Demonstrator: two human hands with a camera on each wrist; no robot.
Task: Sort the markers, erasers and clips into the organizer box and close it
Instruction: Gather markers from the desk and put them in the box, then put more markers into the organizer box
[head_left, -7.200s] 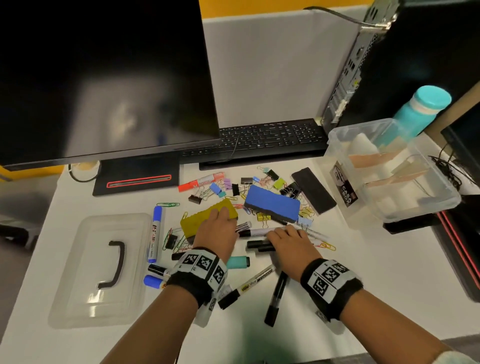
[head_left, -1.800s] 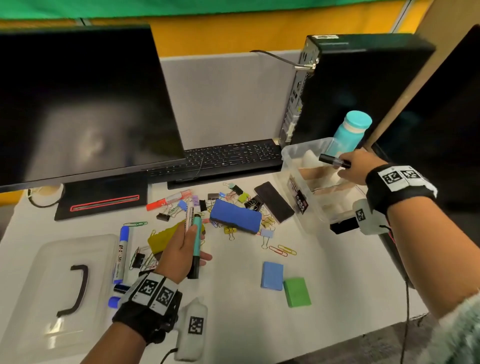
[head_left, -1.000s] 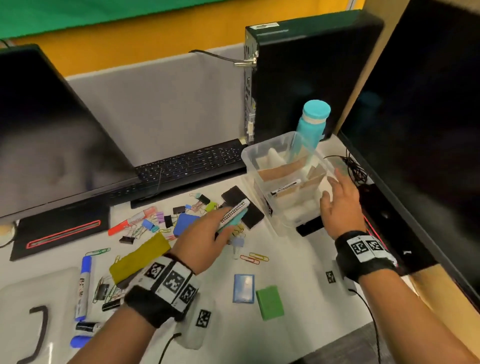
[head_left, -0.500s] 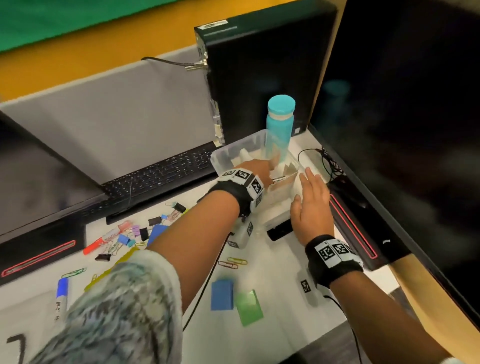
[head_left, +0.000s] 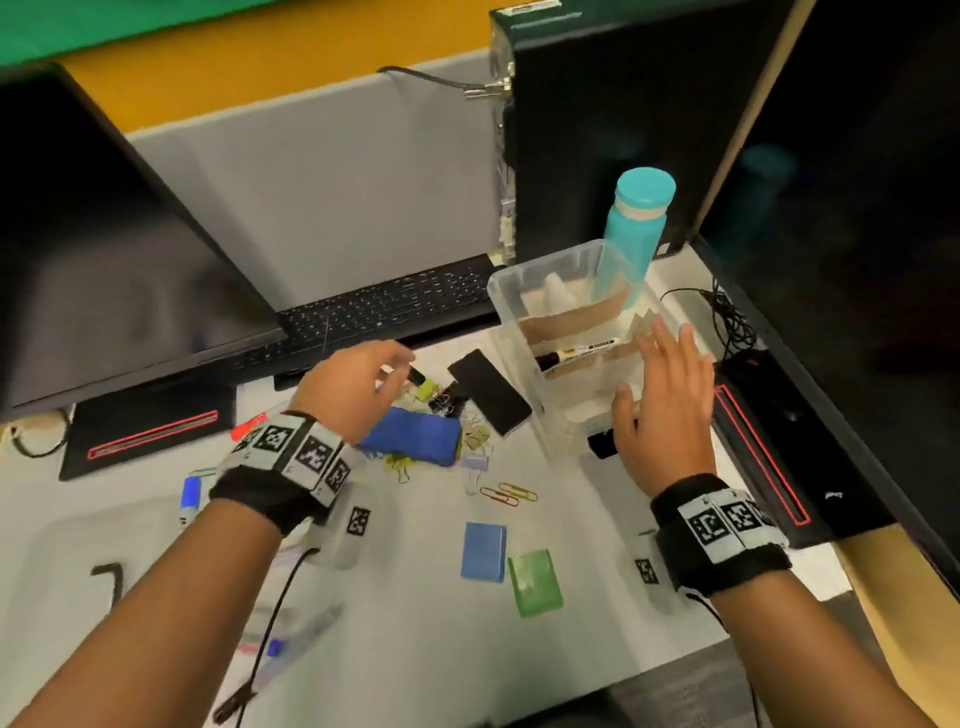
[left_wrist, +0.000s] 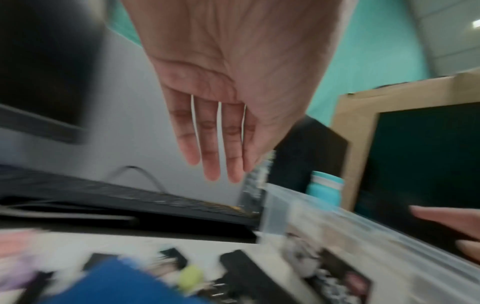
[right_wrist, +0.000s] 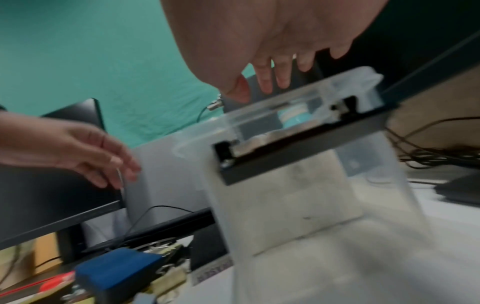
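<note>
Head view sets you over a white desk (head_left: 415, 613), with a dark monitor (head_left: 104, 270) at your left, a black computer tower (head_left: 613, 130) at the back and a black keyboard (head_left: 384, 306) between them. Your clear organizer box (head_left: 511, 332) stands lidless at the right, just in front of a teal bottle (head_left: 636, 228), with brown card dividers inside. Its clear lid (head_left: 78, 561) with a dark handle lies flat at the far left edge of the desk, well apart from the box. Your right hand (head_left: 665, 410) is released, fingers straight, palm against the near right side of the box. Your left hand (head_left: 353, 389) hangs empty above the pile, fingers loosely extended, grasping nothing; the left wrist view shows the same slack fingers (left_wrist: 210, 148). A blue board eraser (head_left: 410, 436) lies just beneath that hand, and a black eraser (head_left: 491, 392) lies between it and the box. Blue (head_left: 484, 551) and green (head_left: 535, 582) small erasers lie side by side near the front. One marker (head_left: 576, 353) with a black cap already rests in a middle compartment; its label print is too small to read. A blue-capped marker (head_left: 189, 499) lies by your left wrist. Binder clips (head_left: 441, 400) and paper clips (head_left: 511, 493) are scattered around the blue board eraser. A sticker on the box wall shows in the left wrist view, blurred beyond reading
</note>
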